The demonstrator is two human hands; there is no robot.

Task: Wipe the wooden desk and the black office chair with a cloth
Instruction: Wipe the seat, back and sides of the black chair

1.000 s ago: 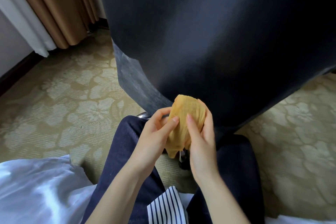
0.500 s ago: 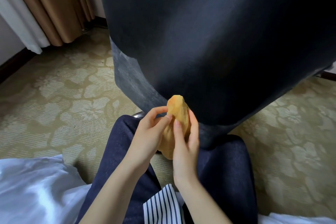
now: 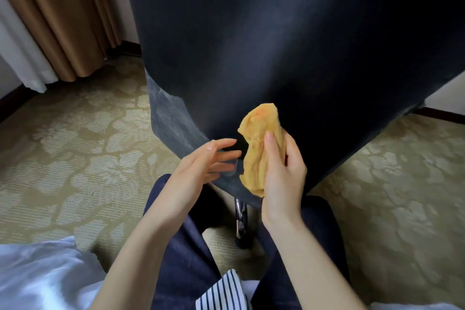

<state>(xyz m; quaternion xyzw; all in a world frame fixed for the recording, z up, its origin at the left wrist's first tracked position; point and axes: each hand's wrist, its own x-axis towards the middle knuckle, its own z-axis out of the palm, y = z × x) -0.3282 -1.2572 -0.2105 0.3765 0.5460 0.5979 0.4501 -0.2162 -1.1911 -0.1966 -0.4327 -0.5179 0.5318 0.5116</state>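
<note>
The black office chair (image 3: 289,45) fills the upper middle of the head view, its broad dark back facing me, with a greyer lower edge at the left. My right hand (image 3: 283,178) grips a bunched yellow cloth (image 3: 259,148) held in front of the chair's lower back. My left hand (image 3: 198,171) is just left of the cloth, fingers spread and free of it, close to the chair's lower edge. The wooden desk is out of view.
A chrome chair post (image 3: 241,219) stands between my knees in dark trousers (image 3: 186,259). Patterned beige carpet (image 3: 75,158) spreads left and right. Brown curtains (image 3: 63,15) hang at the upper left. White fabric (image 3: 42,277) lies at the lower left.
My left hand let go of the cloth and opened. My right hand now holds the cloth alone, shifted right and a little up against the chair back.
</note>
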